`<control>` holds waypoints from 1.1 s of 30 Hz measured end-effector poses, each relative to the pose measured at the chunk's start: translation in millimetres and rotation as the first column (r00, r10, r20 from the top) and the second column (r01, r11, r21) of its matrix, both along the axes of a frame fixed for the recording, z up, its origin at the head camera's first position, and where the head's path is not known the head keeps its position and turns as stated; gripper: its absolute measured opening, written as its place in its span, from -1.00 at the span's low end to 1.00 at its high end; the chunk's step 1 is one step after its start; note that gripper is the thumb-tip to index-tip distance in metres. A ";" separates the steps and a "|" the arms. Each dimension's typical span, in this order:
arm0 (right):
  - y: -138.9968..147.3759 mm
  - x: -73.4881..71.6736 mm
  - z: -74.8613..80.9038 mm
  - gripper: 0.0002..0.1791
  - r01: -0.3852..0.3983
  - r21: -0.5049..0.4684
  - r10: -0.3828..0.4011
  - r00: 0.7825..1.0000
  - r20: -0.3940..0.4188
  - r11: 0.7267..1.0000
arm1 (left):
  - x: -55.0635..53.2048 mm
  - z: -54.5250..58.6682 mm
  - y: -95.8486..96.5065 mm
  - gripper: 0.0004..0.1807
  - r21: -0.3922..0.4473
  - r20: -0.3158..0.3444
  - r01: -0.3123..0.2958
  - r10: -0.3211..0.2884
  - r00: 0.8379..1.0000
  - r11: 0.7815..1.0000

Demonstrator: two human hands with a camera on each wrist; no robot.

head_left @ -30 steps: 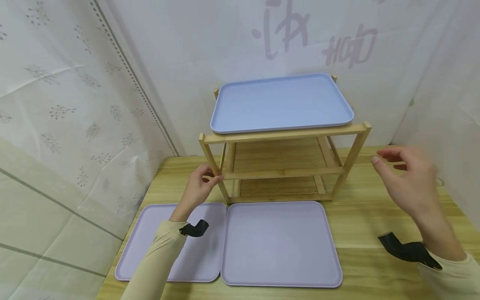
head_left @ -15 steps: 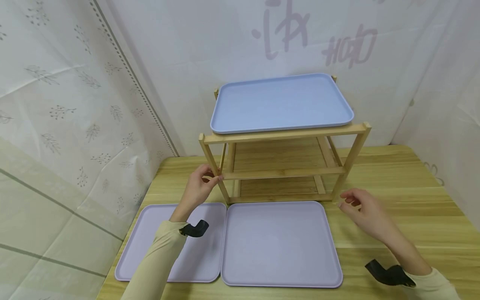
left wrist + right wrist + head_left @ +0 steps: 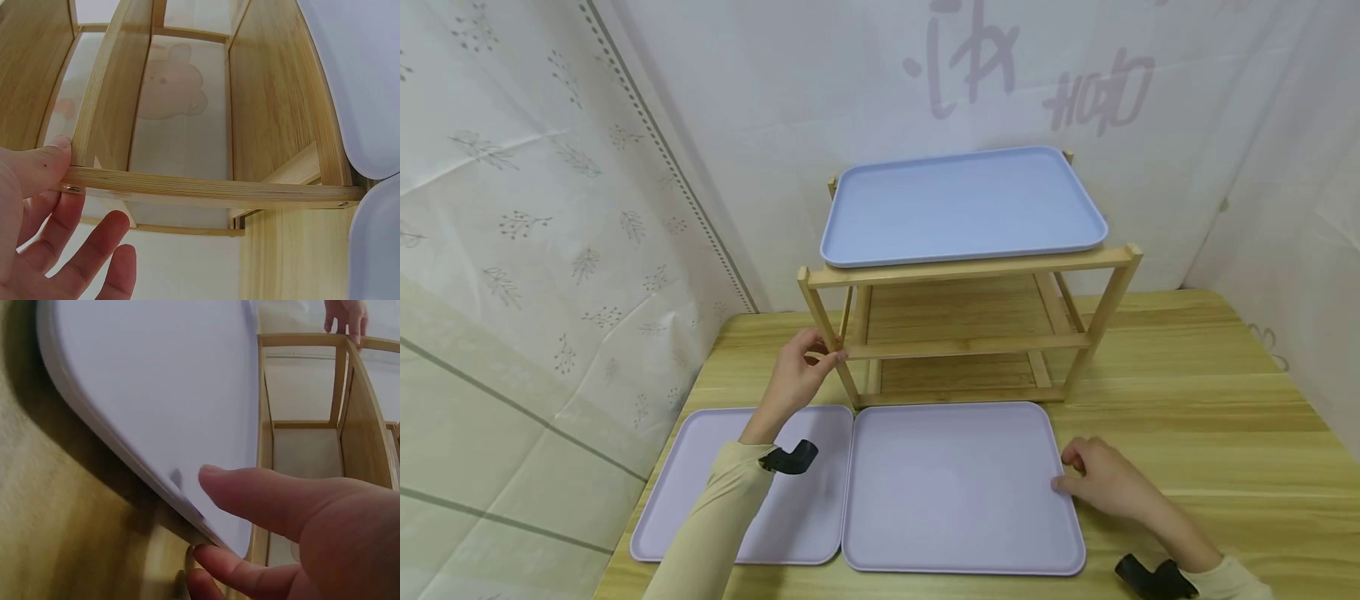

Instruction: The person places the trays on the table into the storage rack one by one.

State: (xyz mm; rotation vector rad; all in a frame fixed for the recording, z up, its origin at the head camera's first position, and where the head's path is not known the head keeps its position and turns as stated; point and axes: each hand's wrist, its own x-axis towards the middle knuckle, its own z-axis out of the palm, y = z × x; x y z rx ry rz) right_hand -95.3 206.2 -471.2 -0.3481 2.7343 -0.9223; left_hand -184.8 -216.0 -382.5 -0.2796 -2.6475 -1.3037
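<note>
A wooden shelf rack (image 3: 966,344) stands at the back of the table. My left hand (image 3: 796,371) pinches its front left leg between thumb and index finger; in the left wrist view the other fingers are spread below the wood. In front of the rack lies a lavender tray (image 3: 958,492), with a second lavender tray (image 3: 797,500) close on its left. My right hand (image 3: 1105,479) is at the first tray's right edge. In the right wrist view its thumb (image 3: 234,487) is over the tray's surface, seemingly just off it, and its fingertips are beside the rim.
A blue tray (image 3: 962,204) lies on top of the rack. Wooden table surface (image 3: 1210,417) extends to the right. A patterned curtain (image 3: 535,250) hangs at the left, and a pale sheet (image 3: 760,108) hangs behind the rack.
My right hand has come down and leftward from the right of the rack to the near tray's right edge. The left hand, rack and trays have stayed in place.
</note>
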 end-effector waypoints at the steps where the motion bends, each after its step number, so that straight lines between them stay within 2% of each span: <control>1: -0.7 1.2 -1.0 -0.66 0.001 0.000 -0.001 1.000 0.015 1.000 | 0.0 -0.1 -0.1 -0.81 0.000 0.001 0.000 0.000 1.000 1.000; 6: -3.8 5.7 -1.8 -0.69 0.022 -0.015 -0.020 0.996 0.089 1.000 | 0.0 0.0 -0.1 -0.81 0.005 0.004 0.001 -0.001 1.000 1.000; 11: -6.4 6.5 -2.2 -0.70 0.048 0.019 -0.050 0.993 0.106 0.999 | -0.4 0.1 -0.1 -0.81 0.005 0.008 -0.001 0.001 1.000 1.000; 24: -8.2 9.1 -2.9 -0.75 0.045 0.074 -0.049 0.998 0.051 0.996 | 0.2 -0.7 -0.6 -0.79 0.001 0.012 -0.009 0.009 1.000 1.000; 28: -4.8 9.4 -2.1 -0.78 0.042 0.030 -0.044 0.998 0.049 0.999 | 0.4 -0.7 0.0 -0.79 -0.005 0.013 -0.008 0.008 1.000 1.000; 33: 2.2 10.5 -4.2 -0.80 0.051 -0.094 -0.041 0.994 0.099 0.994 | 1.1 0.1 0.7 -0.80 0.002 0.016 -0.004 0.004 1.000 1.000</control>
